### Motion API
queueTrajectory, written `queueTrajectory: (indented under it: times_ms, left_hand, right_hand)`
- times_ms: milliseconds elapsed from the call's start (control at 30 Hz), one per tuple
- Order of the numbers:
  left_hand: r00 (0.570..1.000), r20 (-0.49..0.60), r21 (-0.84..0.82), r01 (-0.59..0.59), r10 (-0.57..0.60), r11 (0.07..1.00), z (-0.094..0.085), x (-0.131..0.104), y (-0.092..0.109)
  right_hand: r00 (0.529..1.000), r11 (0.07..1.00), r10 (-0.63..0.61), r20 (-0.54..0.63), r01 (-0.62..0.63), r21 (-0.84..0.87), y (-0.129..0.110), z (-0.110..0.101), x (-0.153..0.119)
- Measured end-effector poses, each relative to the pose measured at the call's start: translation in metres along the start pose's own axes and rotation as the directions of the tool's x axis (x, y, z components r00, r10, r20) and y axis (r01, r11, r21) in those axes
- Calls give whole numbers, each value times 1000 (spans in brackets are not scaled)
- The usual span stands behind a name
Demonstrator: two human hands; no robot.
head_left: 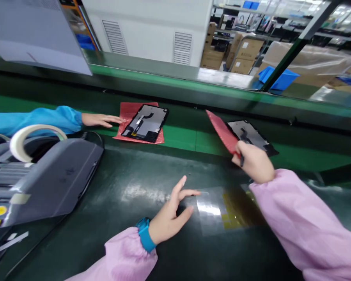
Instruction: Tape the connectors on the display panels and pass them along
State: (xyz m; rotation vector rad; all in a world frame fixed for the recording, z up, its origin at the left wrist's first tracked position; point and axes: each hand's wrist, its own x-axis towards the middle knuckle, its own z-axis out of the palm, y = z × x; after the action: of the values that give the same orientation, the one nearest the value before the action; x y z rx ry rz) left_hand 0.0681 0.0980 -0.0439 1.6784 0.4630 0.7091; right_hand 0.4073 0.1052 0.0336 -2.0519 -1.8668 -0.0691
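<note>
My right hand [254,160] is closed on the near corner of a red bubble sheet [222,130], lifted and tilted beside a dark panel [248,134] with a grey back. A small dark item also shows at its fingers, too unclear to name. Over the dark bench, my left hand [174,214] has its fingers spread and holds nothing. Its fingertips are near a clear film [209,208] with yellow strips [234,210]. Further left, a second panel [148,123] rests on another red bubble sheet [124,111].
A co-worker's hand [101,120] in a blue sleeve reaches to the left red sheet. A grey tape machine [55,171] with a white tape roll [19,146] stands at the left. Behind the green belt [181,138] runs a raised metal ledge [163,70].
</note>
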Motion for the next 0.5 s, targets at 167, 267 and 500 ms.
queueTrajectory:
  times_ms: [167, 267, 500]
  left_hand:
    - [970, -194, -386, 59, -143, 921, -3, 9, -6]
    - [902, -380, -463, 5, -204, 886, -6, 17, -11]
    - [769, -574, -478, -34, -282, 878, -15, 33, -21]
  right_hand:
    - [985, 952, -165, 42, 148, 267, -95, 31, -11]
    - [991, 892, -35, 126, -26, 452, -101, 31, -2]
    - [721, 720, 690, 62, -692, 48, -23, 38, 65]
